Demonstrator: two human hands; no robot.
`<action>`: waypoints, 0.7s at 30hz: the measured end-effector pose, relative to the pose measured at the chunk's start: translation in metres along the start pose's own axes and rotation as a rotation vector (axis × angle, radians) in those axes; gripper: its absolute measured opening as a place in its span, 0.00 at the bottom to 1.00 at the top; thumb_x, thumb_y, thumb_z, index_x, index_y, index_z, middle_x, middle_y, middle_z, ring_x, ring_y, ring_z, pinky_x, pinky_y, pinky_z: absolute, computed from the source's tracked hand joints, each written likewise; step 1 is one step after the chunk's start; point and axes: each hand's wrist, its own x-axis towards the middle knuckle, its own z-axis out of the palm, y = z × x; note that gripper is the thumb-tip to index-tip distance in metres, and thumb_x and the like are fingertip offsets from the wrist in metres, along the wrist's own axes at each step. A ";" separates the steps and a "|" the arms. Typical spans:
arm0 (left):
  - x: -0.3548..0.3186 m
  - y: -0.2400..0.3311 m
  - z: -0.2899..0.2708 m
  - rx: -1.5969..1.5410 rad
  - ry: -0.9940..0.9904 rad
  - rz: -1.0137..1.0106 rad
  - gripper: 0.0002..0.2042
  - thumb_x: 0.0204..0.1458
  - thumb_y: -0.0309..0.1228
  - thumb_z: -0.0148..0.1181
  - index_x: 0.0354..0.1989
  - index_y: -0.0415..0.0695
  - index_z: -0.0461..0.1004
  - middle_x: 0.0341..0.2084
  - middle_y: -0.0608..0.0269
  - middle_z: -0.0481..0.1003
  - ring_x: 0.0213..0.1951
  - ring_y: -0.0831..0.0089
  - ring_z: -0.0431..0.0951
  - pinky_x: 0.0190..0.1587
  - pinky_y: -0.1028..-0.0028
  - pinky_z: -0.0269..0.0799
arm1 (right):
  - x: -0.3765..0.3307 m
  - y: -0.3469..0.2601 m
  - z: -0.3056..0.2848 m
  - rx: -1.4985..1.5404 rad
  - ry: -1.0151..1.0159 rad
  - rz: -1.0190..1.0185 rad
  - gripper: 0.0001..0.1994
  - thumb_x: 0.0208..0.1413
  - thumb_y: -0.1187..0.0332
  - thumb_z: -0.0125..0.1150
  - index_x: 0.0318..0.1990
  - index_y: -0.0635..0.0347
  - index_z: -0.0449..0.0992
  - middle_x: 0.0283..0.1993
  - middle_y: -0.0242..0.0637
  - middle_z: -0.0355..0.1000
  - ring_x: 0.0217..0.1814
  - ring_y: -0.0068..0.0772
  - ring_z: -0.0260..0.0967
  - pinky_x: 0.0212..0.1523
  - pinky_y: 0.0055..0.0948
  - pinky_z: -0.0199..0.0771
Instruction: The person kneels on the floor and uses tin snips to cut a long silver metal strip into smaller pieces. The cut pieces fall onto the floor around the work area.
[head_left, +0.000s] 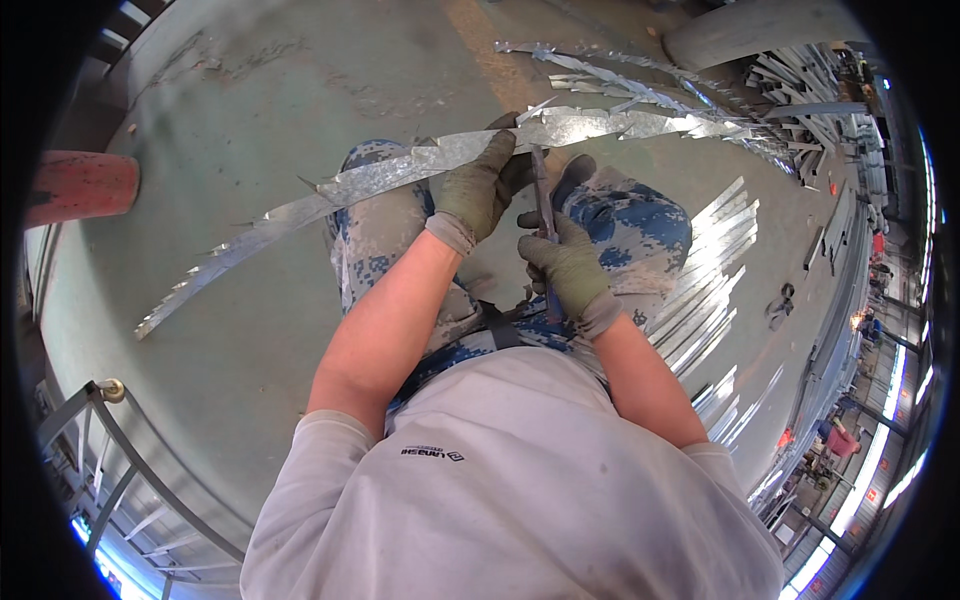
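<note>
Gloves first: my left grip, in an olive work glove, is closed around the long, jagged-edged strip of shiny galvanised sheet metal, clamped near its middle, just above my knees. My right grip, gloved the same, is closed on a slim, dark, upright hand tool whose tip rises to meet the strip's lower edge right beside my left fingers; I cannot tell what kind of tool it is. The strip's long axis runs crosswise in front of me, from low at my far left to high at my right, so it sits above the right grip and is already in the left one, which is the nearer. It looks thin, bright and springy, with sharp torn teeth along both edges. Beyond it, similar ragged offcuts lie on the green floor, and flat bright strips lie to my right.
</note>
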 end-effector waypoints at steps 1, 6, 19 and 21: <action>0.001 0.000 0.000 0.000 0.011 0.011 0.20 0.76 0.36 0.58 0.72 0.47 0.73 0.52 0.58 0.85 0.47 0.67 0.88 0.42 0.71 0.81 | 0.001 0.001 0.002 -0.036 0.021 0.003 0.23 0.61 0.68 0.69 0.63 0.63 0.75 0.36 0.33 0.73 0.29 0.25 0.71 0.28 0.29 0.73; 0.003 -0.001 0.005 0.048 0.136 -0.100 0.20 0.73 0.41 0.62 0.70 0.52 0.77 0.43 0.67 0.87 0.38 0.74 0.86 0.29 0.74 0.69 | 0.017 0.021 0.002 -0.393 0.196 -0.177 0.24 0.59 0.65 0.66 0.61 0.66 0.75 0.41 0.50 0.80 0.37 0.51 0.78 0.44 0.44 0.79; 0.077 -0.050 -0.053 0.766 0.418 0.168 0.15 0.68 0.43 0.69 0.51 0.45 0.84 0.40 0.60 0.85 0.35 0.71 0.82 0.35 0.72 0.80 | 0.057 0.009 0.016 -1.074 0.420 -0.049 0.28 0.61 0.65 0.60 0.66 0.72 0.67 0.63 0.71 0.76 0.67 0.69 0.76 0.67 0.54 0.77; 0.080 -0.045 -0.054 0.526 0.370 0.134 0.15 0.70 0.41 0.66 0.57 0.45 0.83 0.45 0.59 0.85 0.40 0.69 0.84 0.40 0.69 0.84 | 0.059 0.011 0.017 -1.061 0.421 -0.020 0.30 0.62 0.63 0.61 0.67 0.71 0.66 0.65 0.70 0.75 0.67 0.68 0.76 0.67 0.55 0.77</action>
